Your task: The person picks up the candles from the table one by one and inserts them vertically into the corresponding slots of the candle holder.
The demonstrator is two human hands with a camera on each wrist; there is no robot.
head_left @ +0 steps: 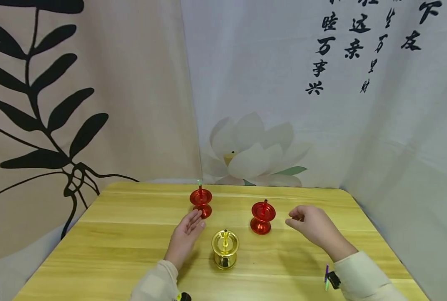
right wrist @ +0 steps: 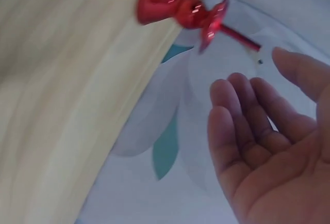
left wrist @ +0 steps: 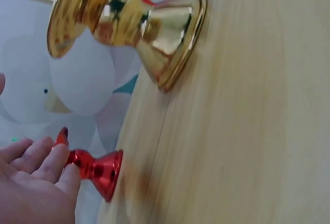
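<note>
My left hand (head_left: pixel 185 236), fingers extended and palm turned inward, is right at the base of the left red candlestick (head_left: pixel 200 195), overlapping it in the head view. A small light-green tip shows above that candlestick's spike. Just right of this hand stands a shiny gold candlestick (head_left: pixel 225 244), upright and large in the left wrist view. A second red candlestick (head_left: pixel 261 225) stands farther right, its spike bare. Beside it my right hand (head_left: pixel 315 225) hovers with loosely bent fingers and nothing in them; the right wrist view shows the thumb (right wrist: pixel 301 72) apart from the fingers.
The candlesticks stand on a light wooden table (head_left: pixel 133 217). Thin purple and green sticks (head_left: pixel 326 276) lie near the right sleeve. Behind the table hangs a cloth backdrop (head_left: pixel 264 83) with a lotus and dark characters; a black plant print (head_left: pixel 39 159) covers the left side.
</note>
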